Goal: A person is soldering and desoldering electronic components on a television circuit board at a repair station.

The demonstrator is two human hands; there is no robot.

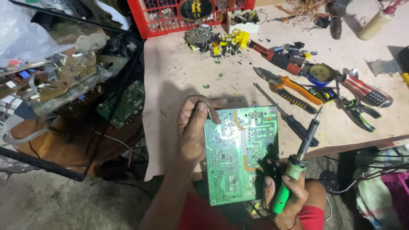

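Note:
A green circuit board (240, 153) lies solder side up, partly on the wooden table's front edge and partly over my lap. My left hand (194, 127) grips the board's upper left corner, thumb and fingers curled over its edge. My right hand (283, 194) rests at the board's lower right corner and holds a soldering iron (300, 157) by its green handle. The iron's dark shaft points up and to the right, and its tip is off the board, above the table.
On the wooden table (179, 72) lie orange-handled pliers (289, 85), screwdrivers (283, 113), green-handled cutters (358, 110), loose yellow components (226, 42) and a red crate (170, 15). Stacked circuit boards (68, 81) fill the left side. Cables hang at lower right.

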